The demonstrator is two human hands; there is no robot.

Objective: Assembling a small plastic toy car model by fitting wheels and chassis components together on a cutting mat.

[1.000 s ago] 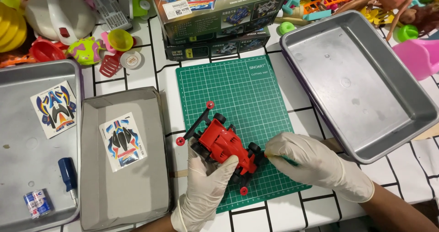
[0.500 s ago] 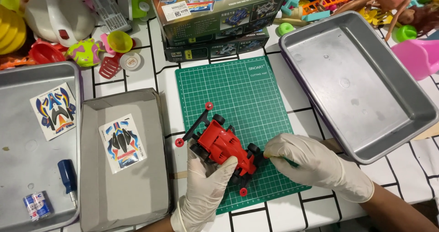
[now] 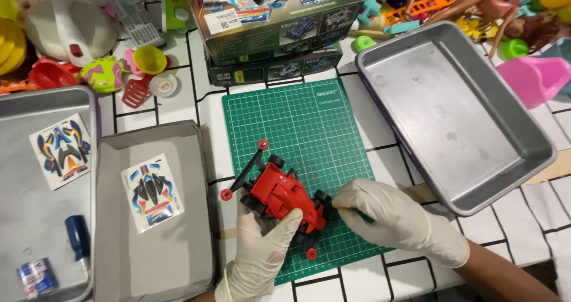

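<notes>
Two dark model-car kit boxes (image 3: 279,22) sit stacked at the far edge of the green cutting mat (image 3: 309,129), their sides printed with small car pictures and a white label. A colourful sticker sheet (image 3: 62,150) lies in the left metal tray (image 3: 24,218); another sticker sheet (image 3: 152,192) rests in the grey cardboard lid (image 3: 172,254).

White tiled table (image 3: 178,108), green cutting mat (image 3: 309,135), two metal trays (image 3: 523,135), grey box lid (image 3: 196,230), stacked boxes (image 3: 279,22), scattered toys (image 3: 107,73)

Glossy red plastic toy car (image 3: 285,196), centre frame; matt green rubbery cutting mat (image 3: 309,129); brushed metal tray (image 3: 416,58), upper right; smooth white latex-like gloves noted.
</notes>
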